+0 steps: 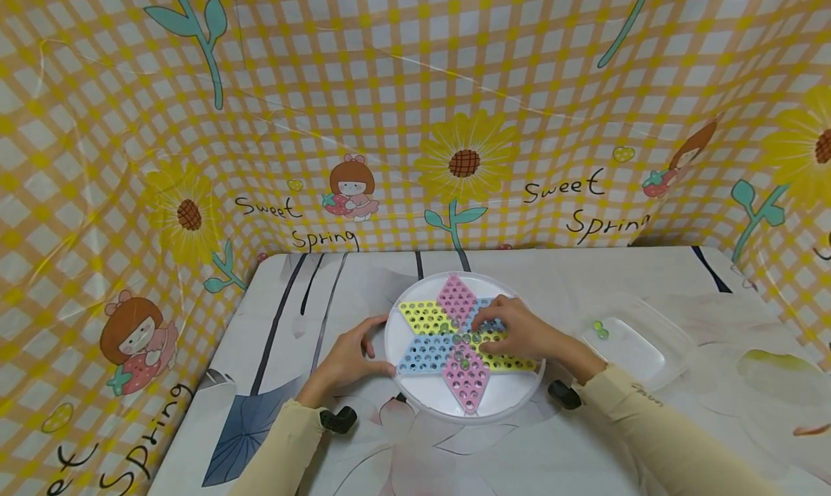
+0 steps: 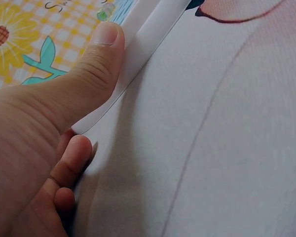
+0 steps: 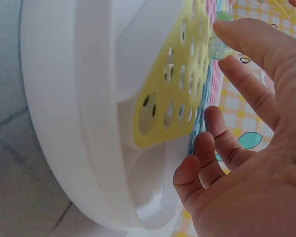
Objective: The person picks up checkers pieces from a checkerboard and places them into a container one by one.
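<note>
A round white Chinese checkers board (image 1: 415,391) lies on the table, with a star of pink, yellow and blue perforated points. Several clear and green marbles (image 1: 464,364) sit around its middle. My left hand (image 1: 347,355) grips the board's left rim; in the left wrist view the thumb (image 2: 101,54) lies on top and other fingers are curled below. Over the star's right side, my right hand (image 1: 519,329) pinches a clear marble (image 3: 217,48) between thumb and index finger. Its other fingers are loosely bent. Whether that marble touches a hole is hard to tell.
Right of the board stands a clear plastic container (image 1: 671,337) with two green marbles (image 1: 600,329) in it. A floral cloth (image 1: 324,287) covers the table. Yellow checked fabric (image 1: 389,121) hangs behind and at both sides.
</note>
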`<state>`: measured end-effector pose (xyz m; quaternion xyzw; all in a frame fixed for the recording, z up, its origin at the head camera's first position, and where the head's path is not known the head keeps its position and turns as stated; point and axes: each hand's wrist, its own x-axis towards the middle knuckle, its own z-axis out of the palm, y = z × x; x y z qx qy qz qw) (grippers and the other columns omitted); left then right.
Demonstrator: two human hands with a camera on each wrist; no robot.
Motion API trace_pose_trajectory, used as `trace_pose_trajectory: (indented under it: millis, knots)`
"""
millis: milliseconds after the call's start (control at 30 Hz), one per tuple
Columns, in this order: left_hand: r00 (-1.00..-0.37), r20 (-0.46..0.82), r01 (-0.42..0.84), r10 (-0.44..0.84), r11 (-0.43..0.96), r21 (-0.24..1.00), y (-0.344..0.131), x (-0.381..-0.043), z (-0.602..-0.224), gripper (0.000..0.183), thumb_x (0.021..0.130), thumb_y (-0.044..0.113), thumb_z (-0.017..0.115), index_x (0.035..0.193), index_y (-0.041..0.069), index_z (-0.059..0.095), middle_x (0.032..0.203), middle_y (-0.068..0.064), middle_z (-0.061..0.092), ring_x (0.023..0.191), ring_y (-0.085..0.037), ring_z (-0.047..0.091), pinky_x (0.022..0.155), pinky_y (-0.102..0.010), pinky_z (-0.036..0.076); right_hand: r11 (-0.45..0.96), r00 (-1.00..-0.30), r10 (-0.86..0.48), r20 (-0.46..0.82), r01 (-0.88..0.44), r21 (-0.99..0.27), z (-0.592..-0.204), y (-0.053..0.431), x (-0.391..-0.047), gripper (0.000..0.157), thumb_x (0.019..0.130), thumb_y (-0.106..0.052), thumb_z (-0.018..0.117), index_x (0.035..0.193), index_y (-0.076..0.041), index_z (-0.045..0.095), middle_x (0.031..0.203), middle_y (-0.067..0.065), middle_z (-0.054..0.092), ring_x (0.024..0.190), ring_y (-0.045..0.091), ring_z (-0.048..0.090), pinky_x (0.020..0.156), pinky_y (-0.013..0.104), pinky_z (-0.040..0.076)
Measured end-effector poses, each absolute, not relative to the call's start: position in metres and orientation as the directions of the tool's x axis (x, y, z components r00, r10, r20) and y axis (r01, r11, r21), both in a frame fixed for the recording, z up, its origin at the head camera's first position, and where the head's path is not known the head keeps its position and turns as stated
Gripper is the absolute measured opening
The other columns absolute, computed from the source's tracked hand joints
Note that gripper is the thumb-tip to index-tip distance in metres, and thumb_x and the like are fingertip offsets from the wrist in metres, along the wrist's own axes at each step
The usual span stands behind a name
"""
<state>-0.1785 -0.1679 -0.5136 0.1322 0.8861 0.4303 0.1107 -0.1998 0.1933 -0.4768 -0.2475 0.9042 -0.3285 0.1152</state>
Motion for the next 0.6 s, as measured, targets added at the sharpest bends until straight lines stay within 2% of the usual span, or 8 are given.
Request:
trace_pose_trajectory:
  millis: [200, 600]
  knots:
    - [-0.937, -0.054, 0.176, 0.344, 0.602, 0.779, -0.1681, -0.1775, -0.5133, 0.097, 0.070, 0.030, 0.097, 0.153, 0.021, 0.048, 0.082, -0.001, 0.056, 0.073, -0.015, 0.047, 0.069, -0.029, 0.040, 0.671, -0.847, -0.530, -0.030, -0.397, -0.626, -0.4795, 0.1931, -0.1995, 0.021, 0.085, -0.023, 0.085, 0.103, -0.025, 0.075, 0.109, 0.005, 0.056, 0.108, 0.029, 0.044, 0.092, 0.049, 0.039]
    - [-0.939, -0.056, 0.167, 0.338, 0.594, 0.787, -0.1678, -0.1773, -0.5130, 0.097, 0.070, 0.029, 0.097, 0.153, 0.020, 0.048, 0.083, -0.002, 0.056, 0.073, -0.016, 0.047, 0.069, -0.030, 0.040, 0.648, -0.840, -0.541, 0.020, -0.433, -0.627, -0.4842, 0.1930, -0.1994, 0.016, 0.087, -0.018, 0.081, 0.100, -0.024, 0.075, 0.107, 0.004, 0.058, 0.105, 0.028, 0.044, 0.091, 0.050, 0.033]
